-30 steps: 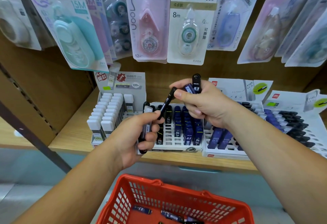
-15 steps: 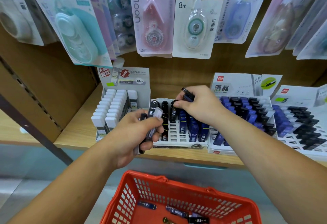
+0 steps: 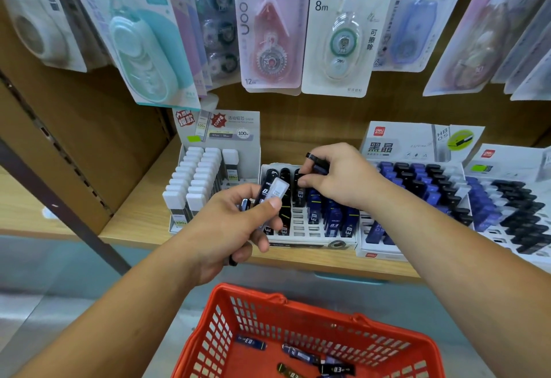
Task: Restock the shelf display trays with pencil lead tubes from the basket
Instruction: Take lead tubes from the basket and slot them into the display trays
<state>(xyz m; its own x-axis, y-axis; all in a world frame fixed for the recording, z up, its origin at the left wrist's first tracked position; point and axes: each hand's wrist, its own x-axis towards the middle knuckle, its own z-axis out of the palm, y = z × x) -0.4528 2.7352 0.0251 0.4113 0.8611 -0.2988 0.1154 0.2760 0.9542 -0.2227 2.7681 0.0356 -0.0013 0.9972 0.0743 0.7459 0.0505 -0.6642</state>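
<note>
Basket [image 3: 208, 327]: red plastic, nearest item, set below the shelf edge. A few loose tubes [image 3: 251, 342] were seen lying flat on its floor; "0.3" was legible on them.

Left hand [image 3: 220, 228]: closed round a bundle [image 3: 272, 195] of tubes, black ones and one clear-bodied, with long axes pointing up and away toward the shelf. It was held just in front of the middle tray [image 3: 310, 230].

Right hand [image 3: 343, 180]: spare tubes [image 3: 316, 165] were kept in the curled fingers, while the thumb tip was set at the cap of a black tube [image 3: 299, 192] standing in that tray's back row. Its long axis stood near upright, leaning back, and it lay directly under the fingertips. The seating push was therefore judged to run down along that axis. The right hand was the nearer to the slot.

Middle tray: white grid, with black tubes at the left, blue at the right, all marked "0.3". Several front slots were seen unfilled.

Left box [image 3: 195, 180]: white-capped tubes; card marked "100" and "活动铅芯".

Right tray [image 3: 384, 253]: blue and black tubes; card [image 3: 417, 142] marked "deli", "黑晶", "HB 0.5".

Hanging packs, farthest: correction tapes marked "deli 8m" [image 3: 343, 28], "12m" [image 3: 269, 25] and "15M" [image 3: 143, 34].
</note>
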